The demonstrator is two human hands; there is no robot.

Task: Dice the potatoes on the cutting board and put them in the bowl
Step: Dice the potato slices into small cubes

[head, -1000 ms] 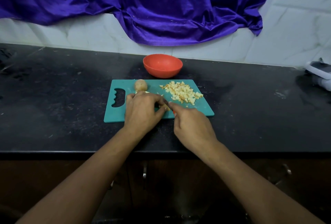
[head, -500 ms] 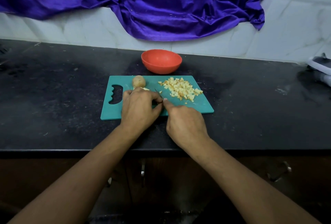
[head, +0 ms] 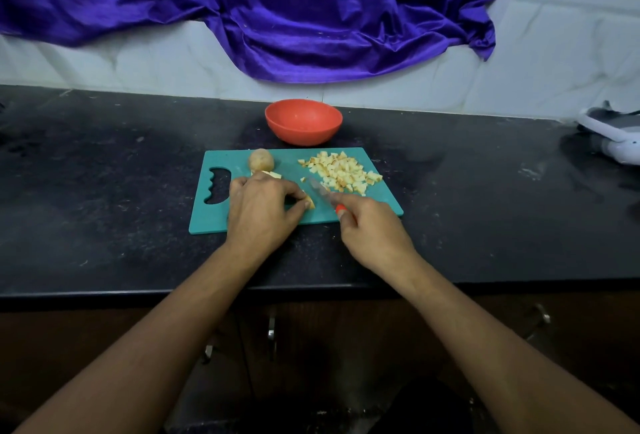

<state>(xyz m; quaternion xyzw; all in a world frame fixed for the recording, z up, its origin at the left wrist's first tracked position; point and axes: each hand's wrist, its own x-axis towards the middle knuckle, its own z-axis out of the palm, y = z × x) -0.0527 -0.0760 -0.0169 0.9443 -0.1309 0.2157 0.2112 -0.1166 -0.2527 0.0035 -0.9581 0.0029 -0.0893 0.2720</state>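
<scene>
Presently, the left hand (head: 259, 208) rests on the board (head: 214, 222), thumb and fingers pinching a potato piece (head: 310, 203) near the front edge. The right hand (head: 374, 229) is curled round the handle of the knife (head: 317, 187); its blade is blurred, just right of the piece, pointing at the dice (head: 341, 172) heaped at the board's right rear. A whole potato (head: 260, 159) sits at the rear, beyond the left hand. The bowl (head: 303, 121) stands just behind the board on the counter (head: 104, 191).

The bowl (head: 303, 121) sits behind the cutting board (head: 346, 215), with diced pieces (head: 341, 172) right of the whole potato (head: 260, 159).
</scene>
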